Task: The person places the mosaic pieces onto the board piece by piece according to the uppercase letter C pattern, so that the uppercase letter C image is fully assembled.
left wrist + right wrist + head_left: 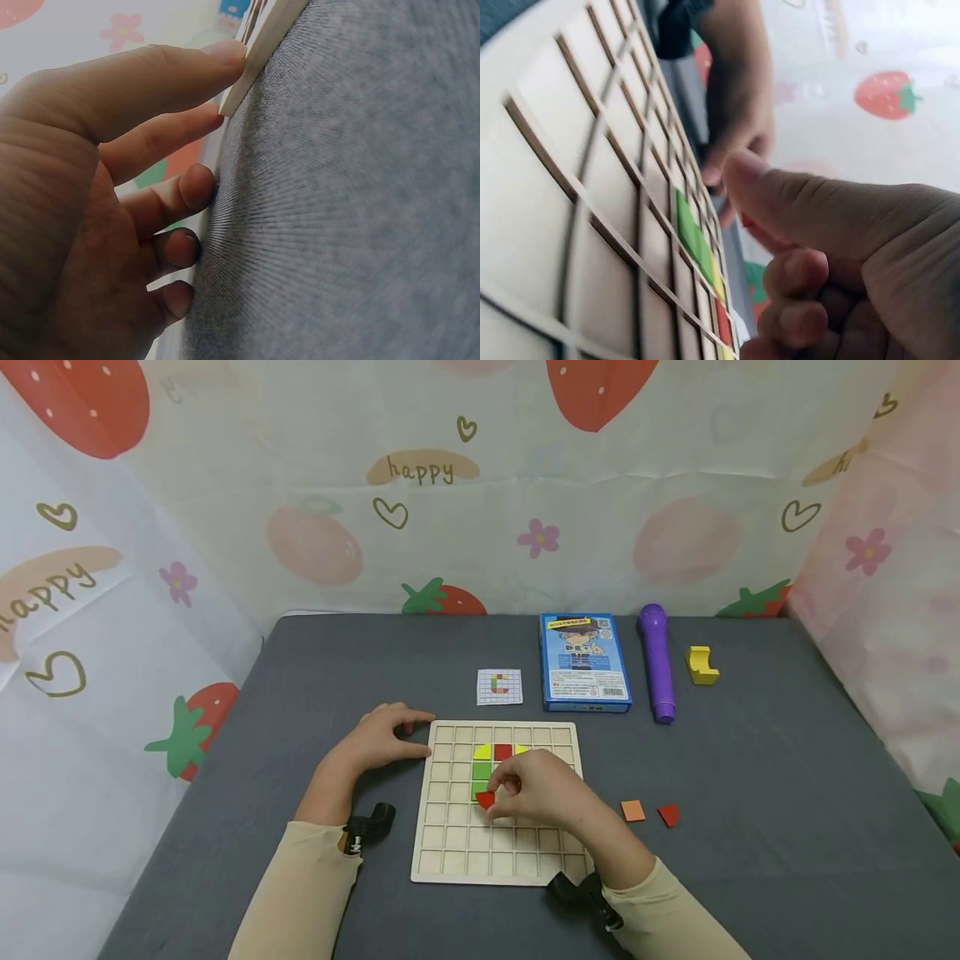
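Note:
A pale wooden grid board (442, 839) lies on the dark tabletop. My right hand (543, 789) is over its middle, pinching a red rounded tile (484, 799) between thumb and fingers. Two green tiles (482, 771) sit in one column of cells just beyond that tile. The row above holds a yellow rounded tile (482, 752), a red square tile (503, 752) and a second yellow one, partly hidden by the hand. At the board's far left corner, my left hand (382, 739) touches the edge with thumb and index finger, its other fingers loosely bent in the left wrist view.
An orange square tile (633, 811) and another red rounded tile (668, 815) lie right of the board. Behind it are a small pattern card (485, 697), a blue box (587, 664), a purple microphone-shaped object (657, 664) and a yellow notched block (702, 673).

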Tool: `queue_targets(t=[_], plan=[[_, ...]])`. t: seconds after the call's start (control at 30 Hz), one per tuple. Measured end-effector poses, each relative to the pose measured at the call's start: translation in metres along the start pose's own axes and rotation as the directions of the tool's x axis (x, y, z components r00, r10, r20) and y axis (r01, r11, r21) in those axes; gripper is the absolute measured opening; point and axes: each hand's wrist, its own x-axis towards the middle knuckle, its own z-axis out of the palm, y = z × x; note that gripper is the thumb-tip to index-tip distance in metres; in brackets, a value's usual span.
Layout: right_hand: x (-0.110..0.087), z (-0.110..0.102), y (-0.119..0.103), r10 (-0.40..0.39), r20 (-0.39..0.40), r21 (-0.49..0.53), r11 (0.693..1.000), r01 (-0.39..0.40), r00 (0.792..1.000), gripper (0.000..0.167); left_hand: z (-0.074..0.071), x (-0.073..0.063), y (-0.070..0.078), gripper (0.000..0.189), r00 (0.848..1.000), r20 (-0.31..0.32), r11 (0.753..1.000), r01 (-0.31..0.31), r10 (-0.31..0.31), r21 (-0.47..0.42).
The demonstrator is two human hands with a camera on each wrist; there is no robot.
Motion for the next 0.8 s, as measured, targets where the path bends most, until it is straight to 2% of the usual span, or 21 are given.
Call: queue_targets(t=[0.2, 0.4, 0.63, 0.7, 0.8], plan=[[0.001, 0.015, -0.002, 0.055, 0.034, -0.076, 0.996, -0.052, 0.998, 0.020, 0.000, 0.001, 0.000, 0.055, 1.000, -0.002, 1.000, 0.002, -0.002, 0.005], [-0.002, 0.025, -0.009, 0.068, -0.037, -0.188, 0.979, -0.074, 0.997, 0.014, 0.000, 0.001, 0.001, 0.055, 1.000, -0.001, 1.000, 0.006, -0.006, -0.003], [-0.005, 0.032, -0.022, 0.068, -0.066, -0.376, 0.923, -0.088, 0.995, 0.009, 0.001, 0.001, -0.002, 0.055, 1.000, -0.004, 1.000, 0.001, -0.001, -0.004], [-0.007, 0.033, -0.025, 0.034, -0.066, -0.432, 0.900, -0.059, 0.997, 0.008, 0.002, 0.001, -0.003, 0.056, 1.000, -0.005, 1.000, 0.000, 0.000, -0.003], [-0.010, 0.036, -0.027, -0.015, -0.069, -0.509, 0.860, -0.022, 0.998, 0.014, 0.002, 0.001, -0.002, 0.056, 1.000, -0.007, 1.000, -0.002, 0.002, -0.002]])
